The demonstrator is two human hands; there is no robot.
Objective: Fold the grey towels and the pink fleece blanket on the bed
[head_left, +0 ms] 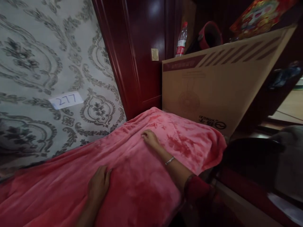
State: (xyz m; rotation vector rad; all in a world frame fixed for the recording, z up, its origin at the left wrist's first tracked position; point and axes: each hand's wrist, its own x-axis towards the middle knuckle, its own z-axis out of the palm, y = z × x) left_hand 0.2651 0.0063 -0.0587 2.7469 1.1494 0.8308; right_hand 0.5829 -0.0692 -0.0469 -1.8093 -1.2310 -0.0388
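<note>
Pink plush blanket (pixel 132 170), mottled with darker red patches, spread over a raised surface that runs from the lower left of the view to a rounded end at the right. Left hand (pixel 98 186): flat on the blanket near the lower middle, palm down, fingers spread, grasping nothing. Right hand (pixel 149 137): further up the blanket, palm down, fingers loosely curled on the fabric, no fold pinched that can be seen. Thin metal bangle (pixel 169 160) on the right wrist; dark red sleeve (pixel 197 189) at the forearm. Cardboard box (pixel 220 85), large and flat, stands on edge just behind the blanket's far end, its print upside down. Plastic bottle (pixel 181 39) with red label, upright behind the box's upper left corner. Dark red wooden door frame (pixel 132 56) behind the blanket. Grey patterned wallpaper (pixel 47 63) at left, bearing a white label (pixel 66 100) handwritten 277. Colourful poster (pixel 260 14), upper right, above the box.
</note>
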